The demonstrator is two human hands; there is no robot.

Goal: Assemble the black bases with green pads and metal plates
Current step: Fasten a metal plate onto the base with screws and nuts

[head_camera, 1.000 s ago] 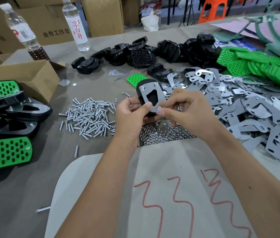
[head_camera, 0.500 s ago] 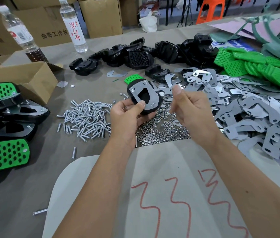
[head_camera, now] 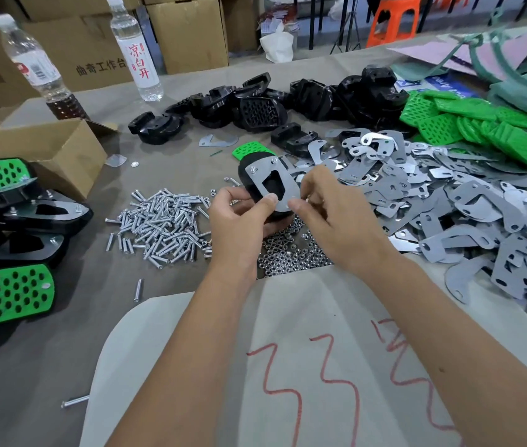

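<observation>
Left hand (head_camera: pixel 239 217) grips the base (head_camera: pixel 249 185), thumb on its plate (head_camera: pixel 270 180). Right hand (head_camera: pixel 329 214) fingertips pinch the plate's near corner

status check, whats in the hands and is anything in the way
Left hand grips the black base, thumb on its metal plate. Right hand pinches at the plate's near edge. Nothing blocking; nuts lie just below.

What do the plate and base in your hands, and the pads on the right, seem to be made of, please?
Plate: thin sheet metal, matte grey, by its flat stamped cut-out and shiny edge.
Base: probably moulded plastic, black with a slight gloss.
Pads: likely rubber or soft plastic, bright green and matte, perforated; the picture cannot settle which.
</observation>
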